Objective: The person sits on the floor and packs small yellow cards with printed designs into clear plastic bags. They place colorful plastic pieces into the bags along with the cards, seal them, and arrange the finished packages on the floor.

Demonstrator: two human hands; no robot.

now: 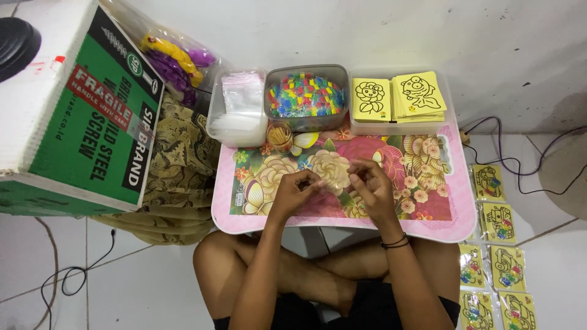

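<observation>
My left hand [298, 187] and my right hand [370, 182] meet over the middle of a small pink table with a flower pattern [452, 226]. The fingertips of both hands are pinched towards each other on something small that I cannot make out. Behind the hands, along the table's far edge, stand a clear tub of plastic sleeves [237, 110], a clear tub of small many-coloured pieces [306, 95] and a tray of yellow cards with black line drawings [397, 101]. A small cup of thin sticks [280, 135] is in front of the tubs.
A large green and white cardboard box [92, 116] stands at the left on a patterned cloth [180, 168]. A plastic bag of purple and yellow items [177, 61] lies behind it. Several bagged yellow cards [496, 244] lie on the floor at the right. Cables [526, 171] run along the floor.
</observation>
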